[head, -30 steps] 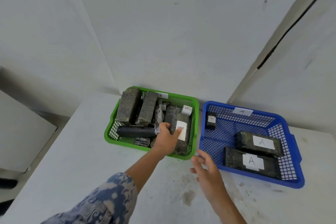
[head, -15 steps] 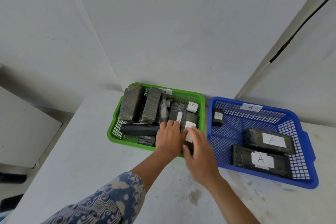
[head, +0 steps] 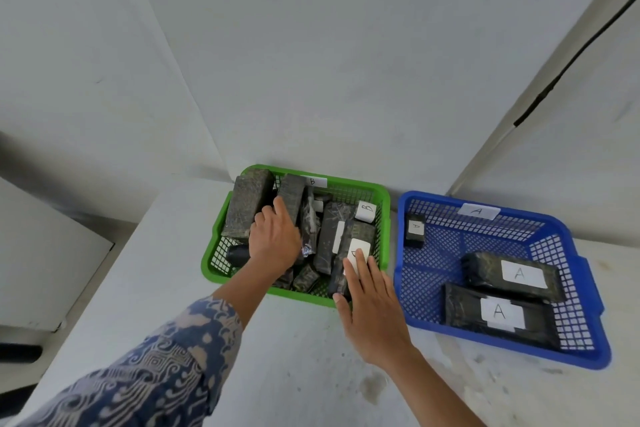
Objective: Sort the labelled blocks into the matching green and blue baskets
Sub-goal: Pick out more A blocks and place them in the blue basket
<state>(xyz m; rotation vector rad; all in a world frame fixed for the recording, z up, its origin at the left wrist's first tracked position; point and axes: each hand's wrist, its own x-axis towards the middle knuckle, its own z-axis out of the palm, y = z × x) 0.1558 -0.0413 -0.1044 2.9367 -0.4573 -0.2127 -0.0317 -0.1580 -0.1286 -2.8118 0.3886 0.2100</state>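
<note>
Green basket [head: 349,184]: left of the pair, tagged B on its far rim; crowded with dark blocks lying at mixed angles.
Blue basket [head: 585,274]: just beside the green one on its right, tagged A; holds three A-labelled blocks (one small at the far left corner, two long near the front).
Left hand [head: 275,239]: reaches into the left half of the green basket, fingers curled among the two tall grey blocks [head: 249,206] at the far left; whether it actually grips one, I cannot tell.
Right hand [head: 372,308]: fingers straight and flat, holding nothing, fingertips [head: 358,262] resting on the white label of the near-right block.
Near-right block [head: 360,236]: lies in the right front part of the green basket, long axis running from the front rim towards the far rim, tilted slightly right; its label is partly covered, so the letter cannot be read.
Governing relation: this block lies directly ahead of the right hand, its near end under the palm, and the right hand is the nearer one (the left is busy well to the other side).
Judged next move: fingers would need to close across the short width; if it reads A, the carry is rightwards over both rims.
Table [head: 138,288]: pale, stained near the front.
</note>
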